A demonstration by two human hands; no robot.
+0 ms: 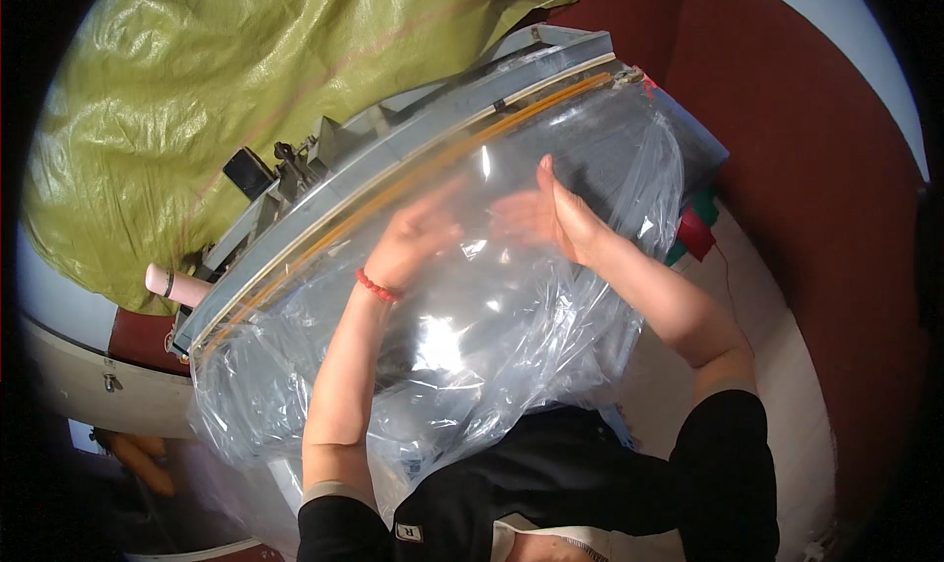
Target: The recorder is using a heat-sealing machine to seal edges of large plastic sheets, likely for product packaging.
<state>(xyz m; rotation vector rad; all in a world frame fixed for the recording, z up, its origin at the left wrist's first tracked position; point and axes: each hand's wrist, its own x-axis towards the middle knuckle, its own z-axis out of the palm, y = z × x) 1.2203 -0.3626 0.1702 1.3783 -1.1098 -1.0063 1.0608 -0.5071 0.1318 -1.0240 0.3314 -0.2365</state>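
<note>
With twelve o'clock at the top edge, a crumpled clear plastic sheet (565,331) fills the middle of the view, spreading toward eight o'clock and up to two o'clock, with glare on its shiny folds. Both of the person's hands are over its upper part, well apart from the rim of the view and facing each other across a narrow gap. The left hand (418,237), reaching in from seven o'clock with a red bead bracelet (378,286) at the wrist, has its fingers blurred but partly open, thumb apart, gripping nothing visible. The right hand (554,215), reaching in from four o'clock, has its fingers stretched out and blurred, thumb raised toward twelve o'clock, also with nothing visible in its grasp. Whether either palm touches the plastic cannot be told. Beyond the hands, a long grey metal bar (418,134) curves from nine o'clock to one o'clock, with a thin orange strip (531,108) along its near side. Outside the bar are a black phone (248,173) toward ten o'clock and a pink bottle (175,285) at nine. A yellow-green tarp (197,100) spreads from ten to twelve o'clock; a red cloth (697,236) is near three.
</note>
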